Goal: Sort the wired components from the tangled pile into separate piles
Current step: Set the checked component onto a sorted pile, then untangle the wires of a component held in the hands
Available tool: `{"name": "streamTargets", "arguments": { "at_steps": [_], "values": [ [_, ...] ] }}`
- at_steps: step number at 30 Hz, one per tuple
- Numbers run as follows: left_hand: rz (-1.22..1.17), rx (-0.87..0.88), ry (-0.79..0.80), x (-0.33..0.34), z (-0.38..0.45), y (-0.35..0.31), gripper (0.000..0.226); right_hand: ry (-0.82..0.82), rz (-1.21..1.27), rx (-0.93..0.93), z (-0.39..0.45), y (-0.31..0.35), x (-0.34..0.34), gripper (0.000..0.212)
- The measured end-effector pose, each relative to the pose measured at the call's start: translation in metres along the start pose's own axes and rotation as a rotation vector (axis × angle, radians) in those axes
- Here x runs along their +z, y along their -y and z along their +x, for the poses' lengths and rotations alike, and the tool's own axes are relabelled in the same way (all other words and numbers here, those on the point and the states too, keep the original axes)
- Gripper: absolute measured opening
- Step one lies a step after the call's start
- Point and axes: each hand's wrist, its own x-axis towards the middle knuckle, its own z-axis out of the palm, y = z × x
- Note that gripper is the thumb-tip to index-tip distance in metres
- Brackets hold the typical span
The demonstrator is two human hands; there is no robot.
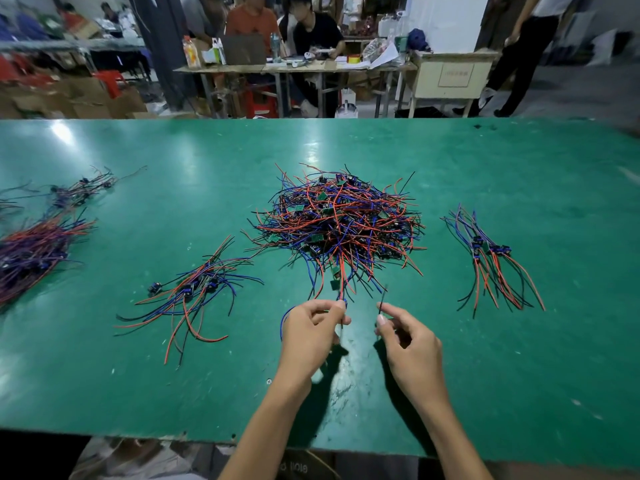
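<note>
Red and blue leads [341, 289] pinched in the left hand [311, 332], a black lead [381, 303] in the right hand [407, 344], draw one component clear of the tangled pile [337, 220] beyond them.

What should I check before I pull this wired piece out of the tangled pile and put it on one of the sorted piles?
1. Left hand has a grip on wires leading up into the tangled pile: ok.
2. Right hand pinches a thin black wire: ok.
3. Both hands hold the same component: cannot tell.
4. Held wires are free of the tangle: not ok, the red and blue strands still run into it.
5. Near-left pile and right pile lie apart from the tangle: ok.
6. Bare green table beneath the hands for laying the piece out: ok.
</note>
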Motion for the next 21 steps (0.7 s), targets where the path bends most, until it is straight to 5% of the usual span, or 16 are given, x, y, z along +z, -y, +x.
{"name": "streamTargets", "arguments": {
  "at_steps": [12,21],
  "values": [
    [0.479,0.252,-0.062,0.021,-0.014,0.027,0.02,0.124,0.168,0.001,0.002,-0.002,0.0,0.013],
    [0.533,0.442,0.065,0.017,-0.014,0.029,0.014,0.134,0.328,-0.002,0.0,0.006,-0.005,0.012]
  ]
}}
